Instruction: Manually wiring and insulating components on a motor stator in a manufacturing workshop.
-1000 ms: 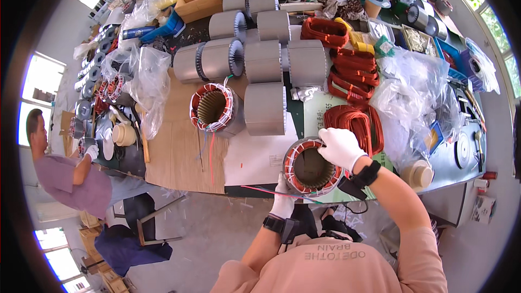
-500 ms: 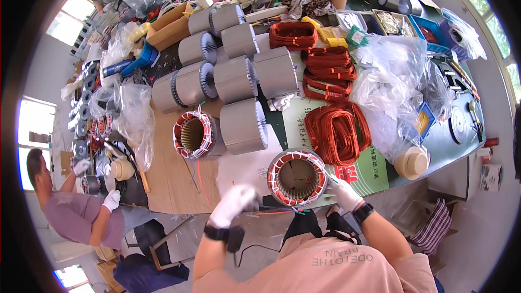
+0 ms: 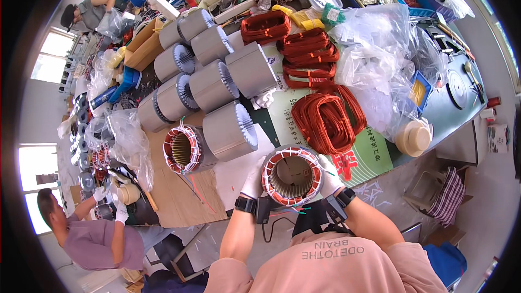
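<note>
Red wire coils (image 3: 305, 120) and grey cylinders (image 3: 230, 131) just beyond the wound ring (image 3: 291, 201)

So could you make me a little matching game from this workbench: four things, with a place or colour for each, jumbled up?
1. Nearest wound ring
2. Wire coils
3. Checked cloth
4. Grey cylinders

A. Off the table, at right
B. Clustered left of item 2
C. Between the wearer's left hand and right hand
D. Reddish-brown

Pairs: 1-C, 2-D, 3-A, 4-B
</note>
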### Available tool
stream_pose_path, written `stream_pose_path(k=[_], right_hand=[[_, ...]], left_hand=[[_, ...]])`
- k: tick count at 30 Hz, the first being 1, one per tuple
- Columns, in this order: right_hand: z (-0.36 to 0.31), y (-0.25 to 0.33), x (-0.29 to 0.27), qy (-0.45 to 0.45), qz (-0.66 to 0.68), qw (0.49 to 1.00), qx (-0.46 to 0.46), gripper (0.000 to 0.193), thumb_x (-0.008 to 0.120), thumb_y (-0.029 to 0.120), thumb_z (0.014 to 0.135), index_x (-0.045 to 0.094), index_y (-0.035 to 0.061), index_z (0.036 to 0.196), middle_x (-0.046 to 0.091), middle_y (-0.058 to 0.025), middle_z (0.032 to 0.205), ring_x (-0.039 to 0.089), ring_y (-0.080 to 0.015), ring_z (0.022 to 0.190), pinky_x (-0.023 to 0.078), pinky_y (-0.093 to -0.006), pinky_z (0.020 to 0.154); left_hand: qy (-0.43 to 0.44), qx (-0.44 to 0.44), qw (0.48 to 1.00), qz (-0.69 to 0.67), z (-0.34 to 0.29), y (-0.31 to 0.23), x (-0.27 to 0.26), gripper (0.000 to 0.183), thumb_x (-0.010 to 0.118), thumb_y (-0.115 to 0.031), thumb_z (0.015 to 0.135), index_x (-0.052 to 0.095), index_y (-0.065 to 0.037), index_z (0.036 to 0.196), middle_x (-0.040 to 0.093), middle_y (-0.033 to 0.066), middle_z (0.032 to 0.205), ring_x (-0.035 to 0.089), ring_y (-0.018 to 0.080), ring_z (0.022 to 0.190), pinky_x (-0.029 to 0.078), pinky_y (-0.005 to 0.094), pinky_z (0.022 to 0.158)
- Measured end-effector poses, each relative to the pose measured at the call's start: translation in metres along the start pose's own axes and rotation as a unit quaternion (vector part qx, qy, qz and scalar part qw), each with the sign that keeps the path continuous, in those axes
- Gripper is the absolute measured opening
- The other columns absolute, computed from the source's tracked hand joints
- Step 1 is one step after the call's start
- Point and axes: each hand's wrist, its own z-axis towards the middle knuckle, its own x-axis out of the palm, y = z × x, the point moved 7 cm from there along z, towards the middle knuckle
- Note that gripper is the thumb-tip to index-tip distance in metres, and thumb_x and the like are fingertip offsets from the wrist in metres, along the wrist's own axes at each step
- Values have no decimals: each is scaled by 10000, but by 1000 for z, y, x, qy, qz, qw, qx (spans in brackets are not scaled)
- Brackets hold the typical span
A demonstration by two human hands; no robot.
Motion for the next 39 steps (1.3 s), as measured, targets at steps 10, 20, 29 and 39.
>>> stream_pose_path(k=[10, 20, 29, 39], right_hand=[[5, 5, -18, 75, -184, 980, -20, 173, 503, 217, 967, 602, 79, 932, 658, -76, 861, 632, -192, 793, 492, -343, 711], [-113, 66, -70, 64, -525, 809, -256, 118, 535, 163, 927, 601, 65, 931, 625, -100, 834, 632, -203, 783, 495, -350, 713], [-203, 113, -266, -36, 127, 991, 21, 141, 511, 169, 939, 600, 73, 886, 648, -92, 809, 630, -226, 717, 488, -349, 638], [-336, 222, -446, -132, 232, 955, -128, 267, 455, 265, 998, 635, 69, 1019, 680, -51, 958, 618, -169, 854, 493, -319, 780]], left_hand=[[-16, 20, 991, -131, -39, 60, 8, 430, 425, -362, 1003, 575, -45, 1252, 640, 81, 1168, 609, 192, 1068, 495, 355, 942], [-47, -24, 997, -62, -100, 114, 74, 393, 452, -337, 990, 594, -41, 1206, 661, 68, 1132, 627, 184, 1010, 508, 342, 878], [-26, -69, 996, 47, -100, 230, 244, 254, 493, -289, 959, 634, -78, 958, 645, 0, 889, 595, 106, 767, 486, 275, 708], [267, 54, 893, 357, -58, 362, 459, 282, 476, -296, 966, 642, -68, 958, 635, 51, 920, 578, 146, 845, 471, 328, 768]])
